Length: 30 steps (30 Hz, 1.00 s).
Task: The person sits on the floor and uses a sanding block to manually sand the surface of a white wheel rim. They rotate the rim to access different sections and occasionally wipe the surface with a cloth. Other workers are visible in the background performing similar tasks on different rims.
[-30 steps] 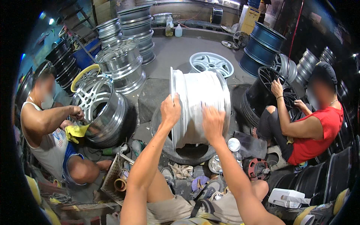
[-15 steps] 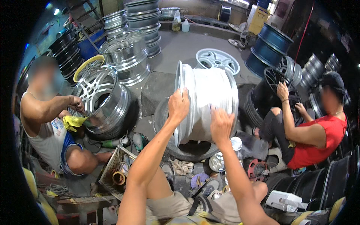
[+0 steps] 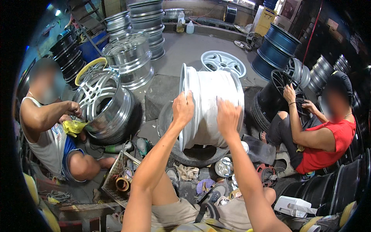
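In front of me a white-coated wheel rim [image 3: 210, 92] stands on its edge on a tyre [image 3: 193, 158] lying flat. My left hand [image 3: 182, 108] is closed around the rim's left lip. My right hand [image 3: 228, 118] is at the barrel on its right side, with the fingers curled together and slightly blurred. A small dark tip shows at those fingers; what they hold is too small to make out.
A person on the left holds a yellow cloth [image 3: 73, 127] beside a polished rim [image 3: 101, 92]. On the right, someone in red handles a black rim [image 3: 266, 96]. A basket [image 3: 116, 176] with tools, an open can [image 3: 224, 167] and a white container [image 3: 293, 206] are near my legs.
My right hand has moved a little upward along the barrel. My left hand keeps its place on the lip. The right co-worker's lower hand has shifted toward the black rim.
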{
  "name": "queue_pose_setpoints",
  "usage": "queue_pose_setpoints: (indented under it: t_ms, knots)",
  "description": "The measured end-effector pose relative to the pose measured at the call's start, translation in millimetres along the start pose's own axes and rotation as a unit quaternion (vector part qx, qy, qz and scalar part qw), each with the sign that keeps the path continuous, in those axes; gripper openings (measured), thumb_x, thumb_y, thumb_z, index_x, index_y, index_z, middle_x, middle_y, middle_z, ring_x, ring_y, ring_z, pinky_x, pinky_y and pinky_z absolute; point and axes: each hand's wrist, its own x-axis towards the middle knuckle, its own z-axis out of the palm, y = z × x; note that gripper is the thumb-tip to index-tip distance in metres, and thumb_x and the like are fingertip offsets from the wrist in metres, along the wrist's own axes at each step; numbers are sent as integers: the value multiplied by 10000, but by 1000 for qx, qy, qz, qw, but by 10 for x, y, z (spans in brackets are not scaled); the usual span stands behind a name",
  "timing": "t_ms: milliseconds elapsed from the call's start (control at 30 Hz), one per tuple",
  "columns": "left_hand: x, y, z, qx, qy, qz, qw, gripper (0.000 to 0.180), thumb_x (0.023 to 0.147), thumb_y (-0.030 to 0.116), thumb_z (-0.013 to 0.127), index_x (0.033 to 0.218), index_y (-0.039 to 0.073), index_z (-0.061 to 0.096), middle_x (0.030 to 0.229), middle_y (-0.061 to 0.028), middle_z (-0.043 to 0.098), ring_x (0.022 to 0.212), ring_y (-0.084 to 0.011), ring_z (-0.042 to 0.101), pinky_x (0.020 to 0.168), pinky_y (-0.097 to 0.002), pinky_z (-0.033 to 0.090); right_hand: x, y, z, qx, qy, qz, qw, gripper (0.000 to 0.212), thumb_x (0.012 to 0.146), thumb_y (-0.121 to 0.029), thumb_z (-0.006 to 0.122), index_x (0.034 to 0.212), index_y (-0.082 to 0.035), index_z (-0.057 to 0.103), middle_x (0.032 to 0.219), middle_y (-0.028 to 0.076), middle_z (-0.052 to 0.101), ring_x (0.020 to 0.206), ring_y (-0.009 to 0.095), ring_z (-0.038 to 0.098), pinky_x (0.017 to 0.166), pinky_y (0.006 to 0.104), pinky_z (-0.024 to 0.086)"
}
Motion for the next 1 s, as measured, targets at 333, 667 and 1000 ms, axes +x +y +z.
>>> queue_pose_setpoints:
  t_ms: [333,667,1000]
  knots:
    - [-30,-58,38,-1,11,-5,1000,469,1071,331,494,884,-77,631,900,-342,673,879,-544,636,795,-590,480,-536,-361,53,66,23,24,997,333,939,-67,614,1261,-75,702,935,94,647,875,255,639,815,454,387]
    - [44,-81,30,-16,-9,4,1000,474,1069,337,496,900,-83,638,911,-348,673,883,-553,641,786,-594,479,213,-243,137,8,-22,-16,1000,207,963,-132,571,1109,-93,713,842,110,621,851,289,652,773,464,376]
    - [13,26,94,-34,-6,1,999,523,1081,380,468,908,-80,648,896,-354,667,893,-557,638,792,-589,478,592,-293,251,-11,3,-2,1000,179,958,-110,573,1075,-85,706,919,94,650,898,283,657,789,476,389]
